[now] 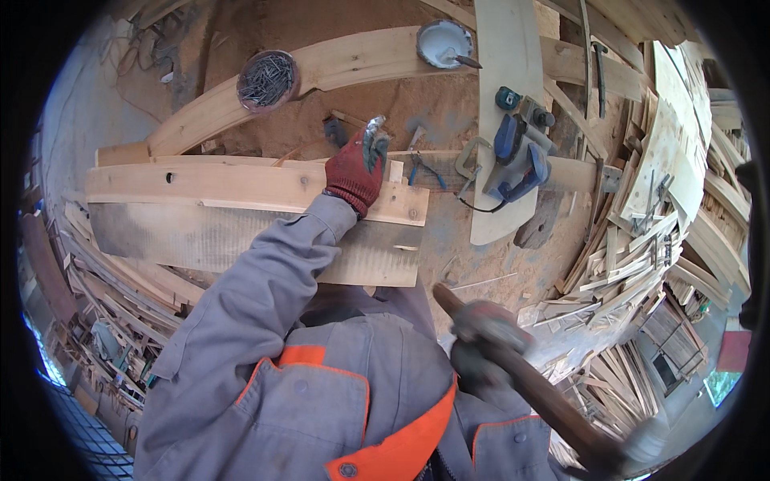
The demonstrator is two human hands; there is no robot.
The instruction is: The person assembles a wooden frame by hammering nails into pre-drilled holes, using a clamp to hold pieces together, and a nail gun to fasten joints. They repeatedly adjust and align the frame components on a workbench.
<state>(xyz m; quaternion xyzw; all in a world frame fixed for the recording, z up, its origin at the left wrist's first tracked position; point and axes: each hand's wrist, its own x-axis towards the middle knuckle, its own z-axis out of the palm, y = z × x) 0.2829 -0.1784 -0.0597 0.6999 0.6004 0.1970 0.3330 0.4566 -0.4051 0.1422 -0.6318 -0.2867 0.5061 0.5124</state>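
My left hand, in a red glove with grey finger coating, is over the far edge of a pale wooden board, near its right end. Its fingers are drawn together; whatever they hold is hidden. A small wood block stands just right of that hand. Along the near side of the pale board lies a darker, stained board. My right hand, gloved and blurred by motion, grips a hammer by its wooden handle. The hammer's head points to the lower right, beside my body.
A tub of nails and a white bowl with a brush sit on a curved beam. Right of my left hand are pliers, a clamp and a blue electric planer. Scrap wood is piled at right.
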